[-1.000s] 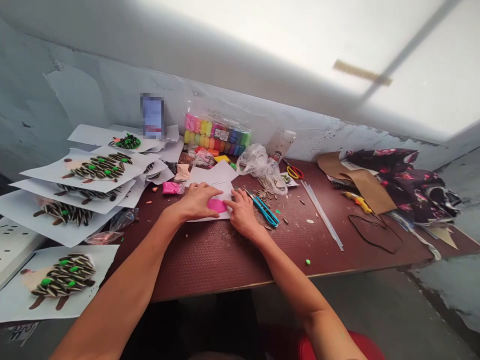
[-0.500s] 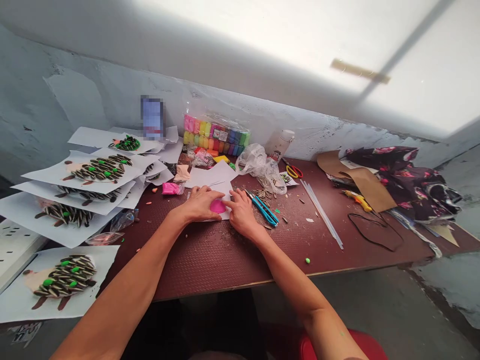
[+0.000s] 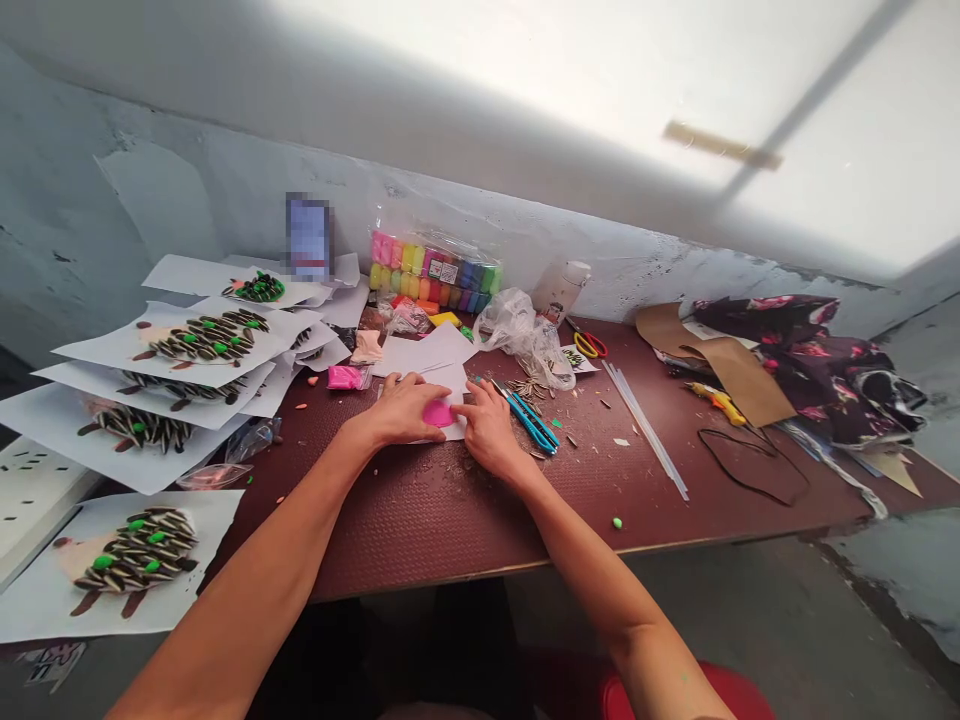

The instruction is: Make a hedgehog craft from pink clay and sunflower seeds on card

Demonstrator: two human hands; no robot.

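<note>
A flat pink clay piece (image 3: 437, 413) lies on white paper (image 3: 448, 377) at the middle of the table. My left hand (image 3: 405, 408) rests over the paper at the clay's left side, fingers apart and curved around its edge, holding nothing up. From the right, my right hand (image 3: 486, 425) touches the clay's right edge with a fingertip, its other fingers spread. Blue-handled pliers (image 3: 534, 424) lie just right of my right hand. To the left is a pink clay packet (image 3: 345, 377).
Stacked sheets with seed hedgehogs (image 3: 202, 340) fill the left side. Clay packs (image 3: 435, 272), a plastic bag (image 3: 517, 325), a bottle (image 3: 562, 290) and scissors (image 3: 590, 344) stand or lie behind. Glue sticks (image 3: 645, 430) and a glue gun (image 3: 718, 402) lie right.
My right fingertip has drawn slightly back toward the clay's right edge. The whole view has shifted a little; my left hand keeps its place by the clay.
</note>
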